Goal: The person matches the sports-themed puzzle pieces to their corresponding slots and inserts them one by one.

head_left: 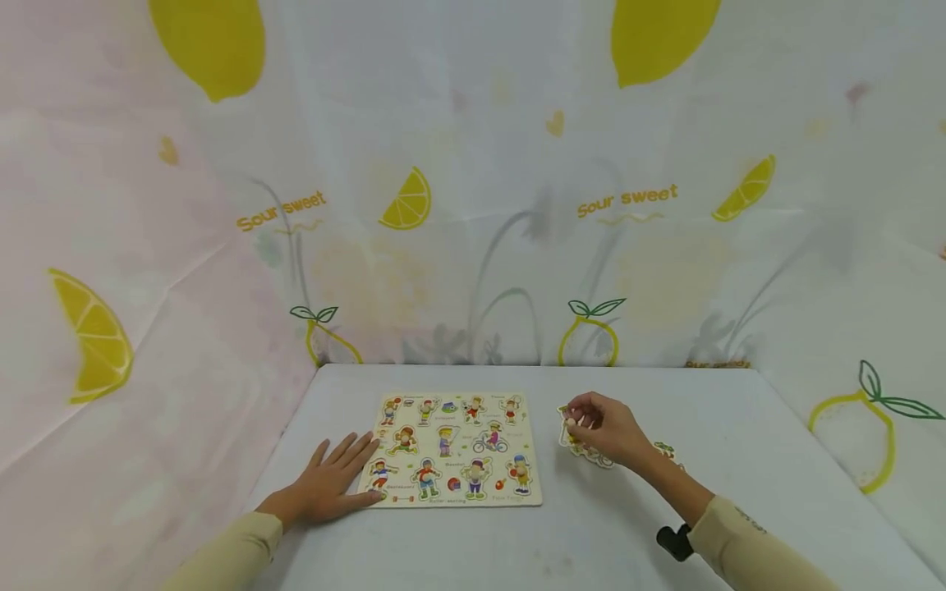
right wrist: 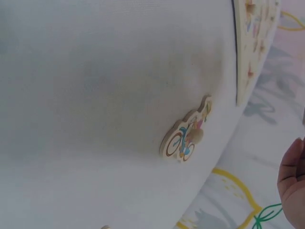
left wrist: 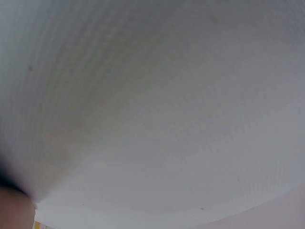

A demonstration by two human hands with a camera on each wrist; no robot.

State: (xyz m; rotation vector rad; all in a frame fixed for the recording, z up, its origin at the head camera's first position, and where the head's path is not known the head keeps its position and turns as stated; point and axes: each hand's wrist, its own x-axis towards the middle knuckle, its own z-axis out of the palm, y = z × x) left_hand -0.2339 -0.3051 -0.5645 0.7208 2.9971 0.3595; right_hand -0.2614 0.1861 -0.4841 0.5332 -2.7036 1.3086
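Beside the puzzle board [head_left: 451, 449], your right hand [head_left: 602, 428] pinches a puzzle piece [head_left: 571, 417]; left hand [head_left: 331, 484] lies flat; seat the piece next.

Worktop [head_left: 517, 542] matt white woven cloth, puzzle board [head_left: 452, 448] smooth printed wood, cyclist piece [right wrist: 187, 135] flat wood, backdrop [head_left: 473, 205] thin printed sheeting

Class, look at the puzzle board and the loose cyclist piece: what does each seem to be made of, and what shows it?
Puzzle board: probably thin plywood, matt, with printed figures; its pale tan face and flat stiff edge suggest wood. Cyclist piece: likely the same wood, with a thick pale cut edge and a colour print on top. The left hand rests flat at the board's edge.
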